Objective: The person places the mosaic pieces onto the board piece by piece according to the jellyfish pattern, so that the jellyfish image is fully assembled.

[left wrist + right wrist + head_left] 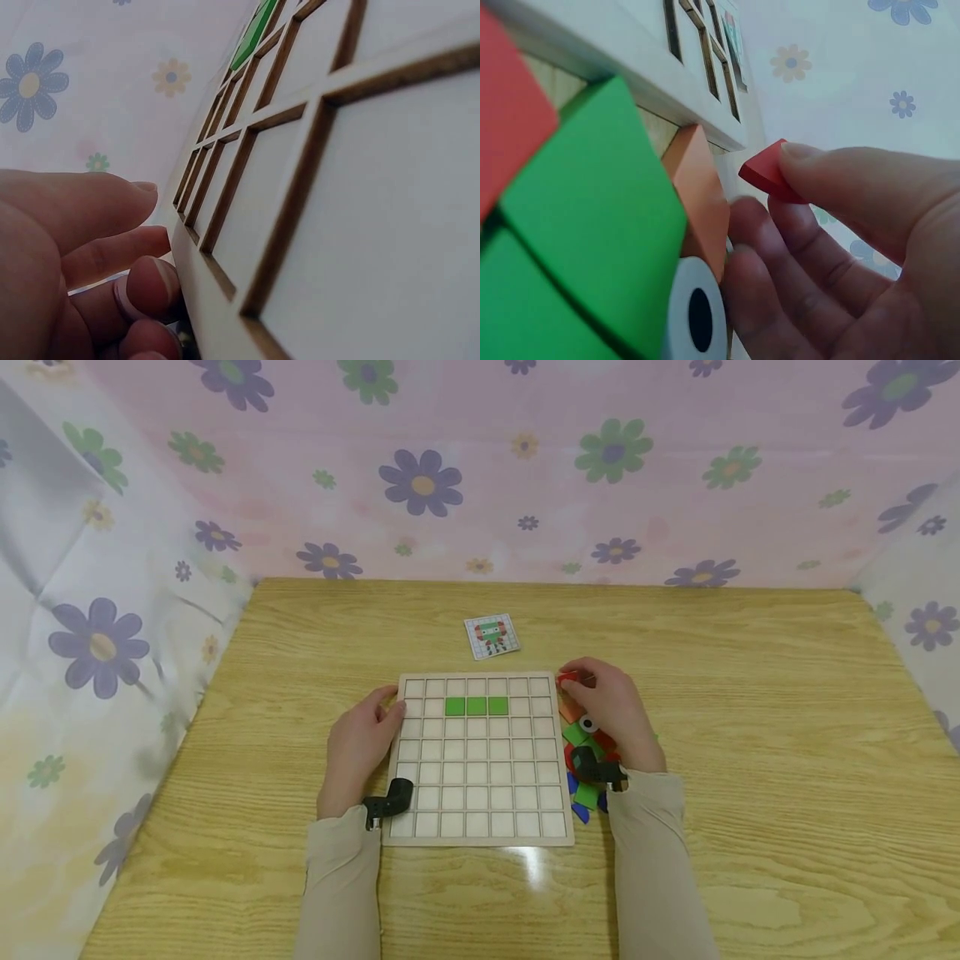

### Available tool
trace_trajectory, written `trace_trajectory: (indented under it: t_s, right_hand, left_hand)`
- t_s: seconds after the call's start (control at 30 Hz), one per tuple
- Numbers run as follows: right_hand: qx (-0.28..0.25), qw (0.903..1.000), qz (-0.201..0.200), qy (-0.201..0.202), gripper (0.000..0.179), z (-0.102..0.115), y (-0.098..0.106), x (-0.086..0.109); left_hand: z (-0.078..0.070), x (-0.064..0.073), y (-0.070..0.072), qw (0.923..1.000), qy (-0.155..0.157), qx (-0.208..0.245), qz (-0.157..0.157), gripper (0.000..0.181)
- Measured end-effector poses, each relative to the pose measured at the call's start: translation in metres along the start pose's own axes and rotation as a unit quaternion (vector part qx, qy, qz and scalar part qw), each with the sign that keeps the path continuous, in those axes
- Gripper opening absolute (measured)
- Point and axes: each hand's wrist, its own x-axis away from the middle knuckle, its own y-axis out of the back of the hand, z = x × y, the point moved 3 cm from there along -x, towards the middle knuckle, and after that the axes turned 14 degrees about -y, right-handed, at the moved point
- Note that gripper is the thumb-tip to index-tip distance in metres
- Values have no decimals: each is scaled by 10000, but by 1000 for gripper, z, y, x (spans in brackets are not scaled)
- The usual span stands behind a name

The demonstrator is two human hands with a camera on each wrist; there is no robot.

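A pale wooden grid board point(480, 842) lies on the table, with several rows of square cells. Three green square tiles point(476, 706) sit side by side in its second row from the far edge. My left hand point(358, 747) rests at the board's left edge, fingertips against its side in the left wrist view. With thumb and finger my right hand point(611, 702) pinches a small red tile point(769, 171) near the board's far right corner. Under and beside that hand is a pile of loose pieces: green tiles point(592, 217), an orange piece point(701, 195) and a white eye disc point(697, 315).
Beyond the board lies a small picture card point(492, 637) showing a green and red figure on a grid. Blue pieces point(581, 812) lie at the near end of the pile. A flowered cloth point(480, 543) stands behind the wooden table point(787, 735).
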Motion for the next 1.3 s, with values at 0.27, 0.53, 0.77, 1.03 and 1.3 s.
trace_trajectory:
  t_s: [0.27,0.53,0.77,1.03,1.3]
  right_hand:
    - [-33,10000,-24,-80,25,3,0,1]
    - [-75,9997,-211,10,26,3,0,0]
    - [-131,9993,-330,110,29,4,1,0]
    - [-338,9989,-160,289,38,9,-1,0]
    - [-356,9987,55,371,33,16,-10,1]
  left_hand:
    - [1,0,0,10000,42,26,-13,41]
    - [2,-1,-1,10000,71,-6,-6,41]
    - [1,-1,0,10000,87,0,12,41]
    - [2,-1,-1,10000,66,9,-21,41]
    - [2,-1,-1,10000,41,-16,-12,41]
